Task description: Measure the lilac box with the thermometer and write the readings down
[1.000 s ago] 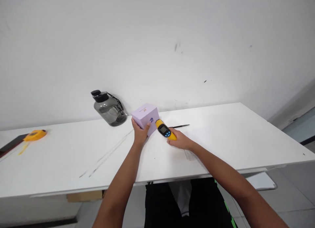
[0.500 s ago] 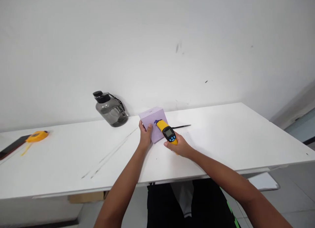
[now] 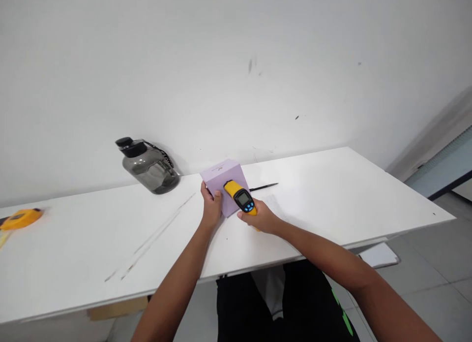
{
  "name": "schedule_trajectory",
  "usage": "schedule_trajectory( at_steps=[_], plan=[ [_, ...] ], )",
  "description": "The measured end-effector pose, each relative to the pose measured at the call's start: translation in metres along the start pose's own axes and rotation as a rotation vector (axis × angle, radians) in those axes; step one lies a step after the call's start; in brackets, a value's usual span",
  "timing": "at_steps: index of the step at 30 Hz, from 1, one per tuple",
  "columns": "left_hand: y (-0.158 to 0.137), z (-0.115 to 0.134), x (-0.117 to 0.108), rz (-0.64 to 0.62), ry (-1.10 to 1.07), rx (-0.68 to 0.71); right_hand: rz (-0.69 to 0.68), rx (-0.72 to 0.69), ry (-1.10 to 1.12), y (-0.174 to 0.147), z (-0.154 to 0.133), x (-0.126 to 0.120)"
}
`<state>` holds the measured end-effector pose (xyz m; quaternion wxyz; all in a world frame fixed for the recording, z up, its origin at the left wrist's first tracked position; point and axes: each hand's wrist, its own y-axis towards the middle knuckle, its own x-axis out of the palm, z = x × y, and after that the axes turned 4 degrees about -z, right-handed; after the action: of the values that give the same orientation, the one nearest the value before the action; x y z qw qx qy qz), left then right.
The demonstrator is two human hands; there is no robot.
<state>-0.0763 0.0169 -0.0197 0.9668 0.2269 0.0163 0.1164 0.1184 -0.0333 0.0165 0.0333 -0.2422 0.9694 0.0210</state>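
Observation:
A light purple box (image 3: 236,172) stands tilted on the white table, and my left hand (image 3: 211,207) grips its left side with the thumb across the front face. In my right hand (image 3: 264,218) is a yellow and black infrared thermometer (image 3: 241,198), its small screen and blue buttons facing up toward me. The thermometer's nose overlaps the box's front face; whether the two touch I cannot tell. My right fingers are wrapped around the handle, mostly out of sight. Behind the box on the right lies a thin black pen-like stick (image 3: 264,186), partly hidden.
A grey see-through water bottle (image 3: 153,172) with a black lid stands by the wall, left of the box. At the far left lies a yellow tape measure (image 3: 22,219), cut by the frame. White papers (image 3: 379,255) show below the table's front edge at right.
The view has shifted, so the bottle and tape measure sit farther left. The thermometer's nose now covers the dark blue mark seen on the box before. Both hands keep their holds.

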Motion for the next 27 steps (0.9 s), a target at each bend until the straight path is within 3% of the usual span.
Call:
schedule_trajectory(
  at_steps=[10,16,20,27],
  plan=[
    [0.002,0.001,-0.002,-0.012,0.05,0.014,-0.013,-0.035,-0.007,0.0,0.002,-0.003],
    [0.004,0.003,-0.002,0.043,0.056,-0.048,0.015,-0.177,-0.045,-0.004,-0.003,-0.003],
    [0.004,0.001,-0.004,0.045,0.082,-0.037,0.156,-0.215,-0.05,-0.005,-0.003,-0.002],
    [0.0,0.004,-0.011,0.065,0.21,-0.029,0.456,-0.113,0.047,0.003,-0.002,-0.008]
  ],
)
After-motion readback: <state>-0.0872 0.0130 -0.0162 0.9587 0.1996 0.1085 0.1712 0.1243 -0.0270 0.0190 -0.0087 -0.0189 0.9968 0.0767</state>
